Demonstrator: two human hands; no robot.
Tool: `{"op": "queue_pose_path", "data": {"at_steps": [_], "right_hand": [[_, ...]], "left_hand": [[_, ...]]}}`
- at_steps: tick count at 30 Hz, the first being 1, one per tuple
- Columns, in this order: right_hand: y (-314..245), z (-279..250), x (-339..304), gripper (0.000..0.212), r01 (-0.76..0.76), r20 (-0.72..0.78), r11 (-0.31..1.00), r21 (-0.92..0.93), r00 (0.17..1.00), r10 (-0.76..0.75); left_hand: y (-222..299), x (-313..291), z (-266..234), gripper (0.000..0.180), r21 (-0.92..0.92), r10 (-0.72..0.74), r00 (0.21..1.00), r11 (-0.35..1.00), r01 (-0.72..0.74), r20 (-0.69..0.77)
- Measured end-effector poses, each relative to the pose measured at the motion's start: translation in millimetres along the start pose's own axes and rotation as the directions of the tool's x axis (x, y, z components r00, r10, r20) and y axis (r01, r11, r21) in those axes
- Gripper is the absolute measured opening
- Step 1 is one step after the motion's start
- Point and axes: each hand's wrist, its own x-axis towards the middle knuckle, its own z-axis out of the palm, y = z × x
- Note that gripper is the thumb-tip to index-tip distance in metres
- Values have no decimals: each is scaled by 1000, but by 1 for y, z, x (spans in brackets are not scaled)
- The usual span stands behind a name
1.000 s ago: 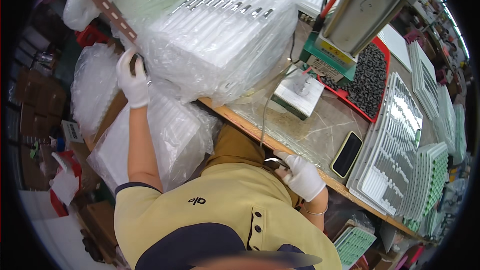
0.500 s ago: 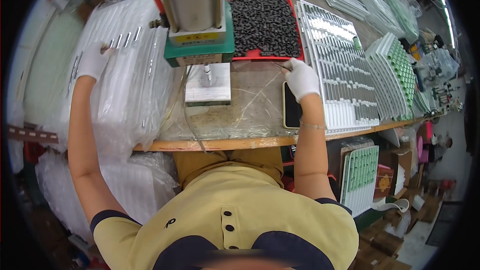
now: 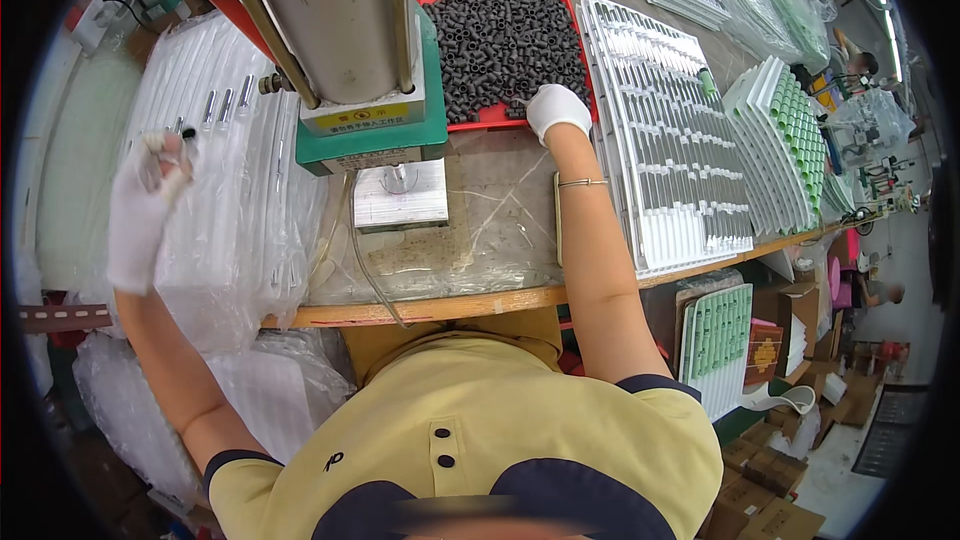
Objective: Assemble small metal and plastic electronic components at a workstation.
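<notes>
My left hand (image 3: 150,200), in a white glove and slightly blurred, is over the left side of the plastic-wrapped stack of white trays (image 3: 250,200), fingers curled in. A small black piece (image 3: 189,132) shows right by its fingertips; what the fingers grip is unclear. Short metal tubes (image 3: 226,106) stand out of the stack just beyond. My gloved right hand (image 3: 558,112) is at the near edge of the red tray (image 3: 492,124), fingers closed among small black tubular fittings (image 3: 510,40). Whatever it holds is hidden.
A green-based press (image 3: 372,140) stands between my hands, above a metal block (image 3: 402,202). A cable hangs over the wooden table edge (image 3: 470,307). To the right stand a white rack of metal tubes (image 3: 670,130) and racks of green pieces (image 3: 790,130). A phone edge (image 3: 559,220) shows beside my right forearm.
My right hand has moved up and left from beside the phone to the fittings; the thin pointed tool in it no longer shows clearly. My left hand has drawn back toward me and left.
</notes>
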Motion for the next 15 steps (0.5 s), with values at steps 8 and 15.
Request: {"op": "queue_pose_path", "data": {"at_steps": [8,15], "right_hand": [[12,-5,-32,23,127,-241,988,86,965,-103],[40,-31,-175,11,664,-482,531,526,747,-457]], "left_hand": [[67,-67,133,21,-227,208,931,963,-143,299],[57,-65,212,17,-261,172,956,959,-108,238]]}}
